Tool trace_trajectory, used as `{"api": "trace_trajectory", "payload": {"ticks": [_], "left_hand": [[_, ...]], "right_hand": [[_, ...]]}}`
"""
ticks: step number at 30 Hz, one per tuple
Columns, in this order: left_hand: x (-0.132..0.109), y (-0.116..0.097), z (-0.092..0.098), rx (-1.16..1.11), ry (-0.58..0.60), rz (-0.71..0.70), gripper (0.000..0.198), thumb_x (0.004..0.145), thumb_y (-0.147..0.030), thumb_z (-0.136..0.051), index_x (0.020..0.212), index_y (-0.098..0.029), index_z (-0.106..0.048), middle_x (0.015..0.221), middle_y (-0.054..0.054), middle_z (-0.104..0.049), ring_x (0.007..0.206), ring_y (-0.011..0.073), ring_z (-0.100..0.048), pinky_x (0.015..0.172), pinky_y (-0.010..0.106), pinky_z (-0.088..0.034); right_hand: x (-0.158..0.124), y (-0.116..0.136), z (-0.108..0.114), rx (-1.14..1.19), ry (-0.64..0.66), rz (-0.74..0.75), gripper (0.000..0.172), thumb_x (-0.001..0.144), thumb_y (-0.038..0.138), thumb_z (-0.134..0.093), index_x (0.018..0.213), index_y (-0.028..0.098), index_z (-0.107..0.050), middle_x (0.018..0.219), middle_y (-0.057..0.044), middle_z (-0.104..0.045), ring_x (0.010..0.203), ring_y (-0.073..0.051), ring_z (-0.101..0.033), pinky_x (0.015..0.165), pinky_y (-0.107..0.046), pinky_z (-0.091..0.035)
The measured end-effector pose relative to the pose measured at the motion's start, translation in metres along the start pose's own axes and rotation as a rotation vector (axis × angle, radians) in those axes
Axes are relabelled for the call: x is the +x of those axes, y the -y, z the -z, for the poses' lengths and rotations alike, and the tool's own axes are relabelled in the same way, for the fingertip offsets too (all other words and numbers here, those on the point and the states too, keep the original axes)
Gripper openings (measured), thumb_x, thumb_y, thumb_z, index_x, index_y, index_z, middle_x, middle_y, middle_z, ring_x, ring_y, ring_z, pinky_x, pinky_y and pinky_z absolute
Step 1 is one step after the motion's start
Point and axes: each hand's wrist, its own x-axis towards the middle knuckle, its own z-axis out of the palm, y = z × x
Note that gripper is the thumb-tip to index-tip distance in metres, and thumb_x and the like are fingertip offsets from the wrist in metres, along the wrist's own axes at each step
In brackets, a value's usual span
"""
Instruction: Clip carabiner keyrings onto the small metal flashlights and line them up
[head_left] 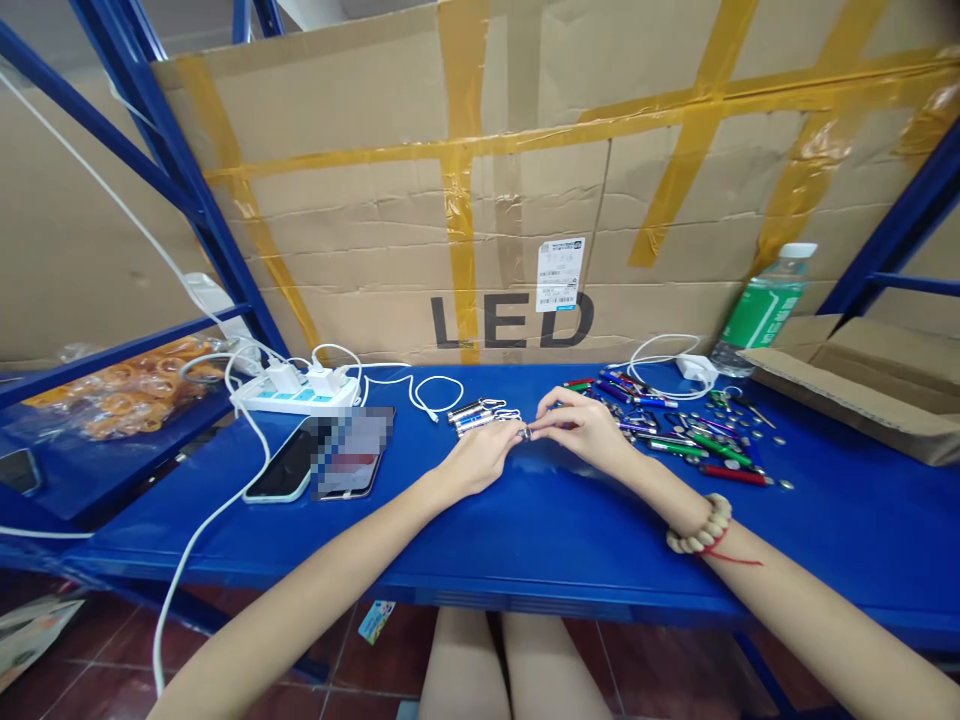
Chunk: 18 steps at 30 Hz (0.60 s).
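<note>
Between the pinched fingertips of the left hand (480, 460) and right hand (583, 428) sits a small metallic piece (526, 434), held by both. Just beyond the left hand lie slim tubes (471, 415); right of the grip spread loose coloured tubes (677, 449), with a phone (285, 462) well left.

bright, soft light covers the table (465, 545), with glare on the tape (823, 150) at right and a dimmer floor (349, 665) below. wide-angle stretch pulls at the edges, pixelation hides much of one phone (365, 474), and the small piece (526, 434) looks blurry.
</note>
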Motion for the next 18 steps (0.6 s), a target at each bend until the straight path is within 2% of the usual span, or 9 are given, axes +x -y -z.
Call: {"api": "trace_trajectory", "payload": {"ticks": [3,9,18], "left_hand": [[-0.0024,0.0007,-0.0009,0.01,0.014,0.0,0.023,0.092,-0.019,-0.03,0.101,-0.015,-0.051,0.098,0.009,-0.062,0.088,0.0186,-0.058,0.075,0.03,-0.046],[-0.0041,0.0013,-0.0008,0.015,0.015,0.003,0.019,0.091,-0.02,-0.035,0.102,-0.015,-0.05,0.097,0.008,-0.063,0.087,0.0178,-0.06,0.076,0.029,-0.047],[-0.0045,0.003,-0.0022,0.101,-0.056,-0.065,0.022,0.092,-0.019,-0.034,0.104,-0.012,-0.05,0.1,0.011,-0.063,0.091,0.0197,-0.061,0.077,0.031,-0.048]], "right_hand": [[-0.0017,0.0002,0.0003,-0.021,0.06,-0.009,0.022,0.078,0.038,-0.058,0.075,0.022,-0.072,0.083,-0.005,-0.06,0.067,-0.01,-0.054,0.064,-0.024,-0.043],[-0.0018,0.0019,-0.0001,0.011,0.12,-0.07,0.024,0.077,0.04,-0.058,0.072,0.021,-0.071,0.081,-0.005,-0.059,0.063,-0.01,-0.052,0.057,-0.024,-0.04],[-0.0003,0.0087,-0.0045,0.165,0.086,-0.241,0.03,0.068,0.045,-0.065,0.064,0.015,-0.068,0.076,-0.006,-0.057,0.054,-0.008,-0.047,0.05,-0.023,-0.039]]}}
